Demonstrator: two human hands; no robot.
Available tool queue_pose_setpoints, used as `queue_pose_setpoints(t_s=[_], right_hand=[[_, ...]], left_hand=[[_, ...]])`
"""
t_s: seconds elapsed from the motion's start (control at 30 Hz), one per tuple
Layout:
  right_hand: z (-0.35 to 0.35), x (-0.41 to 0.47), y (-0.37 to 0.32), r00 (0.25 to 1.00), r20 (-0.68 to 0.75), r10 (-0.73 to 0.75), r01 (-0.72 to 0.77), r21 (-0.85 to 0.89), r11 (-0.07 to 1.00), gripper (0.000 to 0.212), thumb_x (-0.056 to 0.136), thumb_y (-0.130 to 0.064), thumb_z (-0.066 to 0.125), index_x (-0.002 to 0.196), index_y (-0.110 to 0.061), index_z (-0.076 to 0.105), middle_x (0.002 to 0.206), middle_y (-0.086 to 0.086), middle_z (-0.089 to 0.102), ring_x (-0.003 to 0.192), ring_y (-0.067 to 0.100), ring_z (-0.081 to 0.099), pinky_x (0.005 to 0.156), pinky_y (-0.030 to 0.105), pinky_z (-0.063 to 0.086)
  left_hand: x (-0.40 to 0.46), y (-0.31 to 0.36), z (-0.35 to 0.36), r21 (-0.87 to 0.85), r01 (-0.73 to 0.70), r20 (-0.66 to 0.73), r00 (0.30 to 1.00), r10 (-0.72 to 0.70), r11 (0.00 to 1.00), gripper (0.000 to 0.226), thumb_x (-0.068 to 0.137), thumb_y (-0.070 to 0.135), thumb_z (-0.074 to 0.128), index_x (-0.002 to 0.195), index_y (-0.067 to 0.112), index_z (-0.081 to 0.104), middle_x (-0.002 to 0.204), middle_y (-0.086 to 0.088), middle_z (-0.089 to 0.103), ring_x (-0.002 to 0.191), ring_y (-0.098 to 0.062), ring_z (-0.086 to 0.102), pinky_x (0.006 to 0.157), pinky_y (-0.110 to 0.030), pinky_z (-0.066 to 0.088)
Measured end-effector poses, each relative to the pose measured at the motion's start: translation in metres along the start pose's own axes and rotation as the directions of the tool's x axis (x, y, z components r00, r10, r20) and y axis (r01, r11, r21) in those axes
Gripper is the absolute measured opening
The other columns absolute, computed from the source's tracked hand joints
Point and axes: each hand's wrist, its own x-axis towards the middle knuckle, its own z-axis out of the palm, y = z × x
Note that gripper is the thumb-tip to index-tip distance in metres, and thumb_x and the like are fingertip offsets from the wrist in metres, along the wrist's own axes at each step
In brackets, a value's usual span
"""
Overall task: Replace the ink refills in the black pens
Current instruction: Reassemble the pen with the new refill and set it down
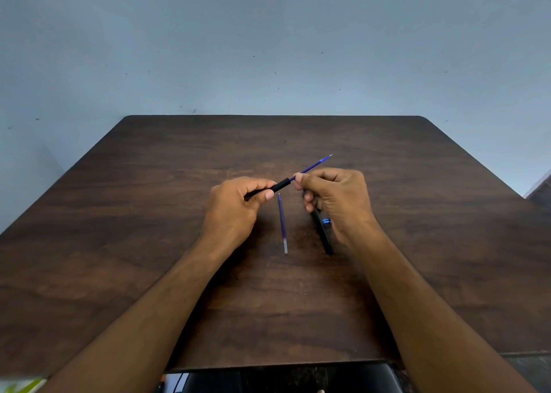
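L hand [238, 201] fingers closed on black plastic pen barrel [278, 186]; R hand [334, 198] fingers pinch thin blue ink refill [316, 164] sticking out of barrel, above dark wood tabletop [149, 213]. 2nd blue refill [282, 224] lies btwn hands; another black pen [323, 233] under R hand.

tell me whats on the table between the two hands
In the head view, a loose blue refill lies on the table between the left hand and right hand, below the pen barrel they hold.
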Motion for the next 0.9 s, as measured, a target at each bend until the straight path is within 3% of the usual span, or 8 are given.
queue_pose_setpoints(t_s=[0.13,0.23,0.4,0.57,0.7,0.9], right_hand=[[0.006,-0.001,0.003,1.0,0.009,-0.016,0.016,-0.042,0.999,0.014,0.085,-0.012,0.078,0.075,-0.002,0.078,0.076,0.039,0.063,0.05,0.024,0.052,0.049,0.032,0.046],[0.003,0.0,0.004,0.999,0.04,0.007,-0.007,-0.012,1.0,0.003,0.084,-0.009,0.08,0.082,-0.007,0.081,0.069,0.027,0.066,0.051,0.019,0.055,0.05,0.031,0.049],[-0.002,-0.001,-0.001,0.997,0.069,-0.024,0.014,0.154,0.988,0.014,0.082,-0.001,0.079,0.096,-0.003,0.078,0.074,0.017,0.07,0.059,0.02,0.063,0.054,0.033,0.057],[-0.004,-0.002,-0.004,0.998,0.063,-0.027,0.011,0.231,0.973,0.024,0.079,0.001,0.081,0.098,0.002,0.067,0.084,0.022,0.075,0.068,0.03,0.072,0.062,0.04,0.063],[-0.003,-0.003,-0.005,0.997,0.058,-0.058,0.042,0.246,0.968,0.018,0.08,0.0,0.08,0.094,0.003,0.07,0.089,0.027,0.076,0.071,0.035,0.075,0.065,0.04,0.063],[-0.003,-0.004,-0.008,0.998,0.027,-0.063,0.057,0.186,0.981,0.009,0.086,-0.003,0.075,0.094,0.003,0.075,0.084,0.021,0.077,0.069,0.031,0.074,0.064,0.038,0.063]], left_hand=[[0.0,0.0,0.0,0.037,-0.019,0.009,1.0,0.019,0.999,0.021,0.086,0.016,0.074,0.104,0.026,0.077,0.096,0.016,0.072,0.094,0.0,0.066,0.085,-0.021,0.05],[0.0,-0.001,-0.001,0.042,-0.037,0.006,0.999,0.037,0.998,0.022,0.085,0.014,0.074,0.103,0.026,0.077,0.091,0.022,0.069,0.091,0.002,0.065,0.082,-0.015,0.049],[0.0,-0.001,-0.003,0.042,-0.058,-0.006,0.998,0.058,0.997,0.022,0.084,0.012,0.075,0.102,0.025,0.077,0.086,0.025,0.066,0.089,0.01,0.062,0.08,-0.007,0.045],[0.0,-0.002,-0.003,0.028,-0.091,-0.027,0.995,0.092,0.995,0.021,0.084,0.009,0.075,0.101,0.022,0.078,0.09,0.018,0.07,0.091,0.002,0.063,0.079,-0.005,0.043],[0.0,-0.002,-0.004,0.031,-0.098,-0.046,0.994,0.099,0.995,0.02,0.085,0.009,0.074,0.101,0.02,0.077,0.092,0.012,0.072,0.088,0.004,0.063,0.079,-0.006,0.042],[0.001,-0.003,-0.004,0.059,-0.076,-0.052,0.996,0.079,0.995,0.022,0.083,0.009,0.075,0.101,0.022,0.077,0.089,0.019,0.067,0.092,0.008,0.061,0.078,-0.002,0.04]])
